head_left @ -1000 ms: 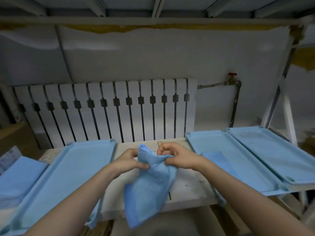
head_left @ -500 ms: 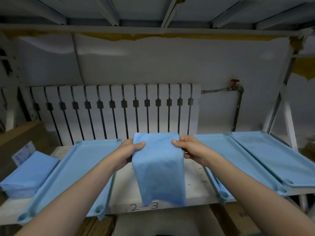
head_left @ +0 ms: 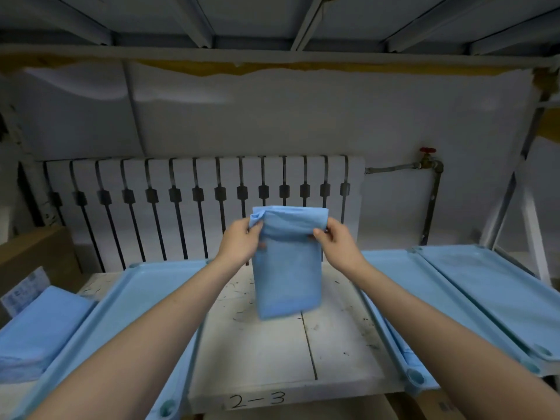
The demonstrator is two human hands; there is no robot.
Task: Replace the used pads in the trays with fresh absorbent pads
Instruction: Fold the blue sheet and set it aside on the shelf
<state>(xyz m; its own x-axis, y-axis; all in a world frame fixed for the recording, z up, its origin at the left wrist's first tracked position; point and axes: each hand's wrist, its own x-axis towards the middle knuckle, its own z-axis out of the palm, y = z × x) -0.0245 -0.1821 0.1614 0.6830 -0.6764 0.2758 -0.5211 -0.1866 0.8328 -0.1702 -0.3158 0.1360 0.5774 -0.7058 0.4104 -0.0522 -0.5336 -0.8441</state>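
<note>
A folded blue absorbent pad hangs in the air above the middle of the white shelf board. My left hand pinches its upper left corner and my right hand pinches its upper right corner. The pad's lower edge hangs just above the board. A blue tray lies to the left, and two more blue trays lie to the right, the nearer one and the farther one. Under the nearer right tray a bit of blue pad shows.
A stack of folded blue pads sits at the far left beside a cardboard box. A white radiator and a pipe with a red valve stand behind. A shelf frame runs overhead. The board's front edge reads "2-3".
Both hands have lifted the pad up and away from me, from a bunched state to hanging flat. My view has tilted down, showing more of the board.
</note>
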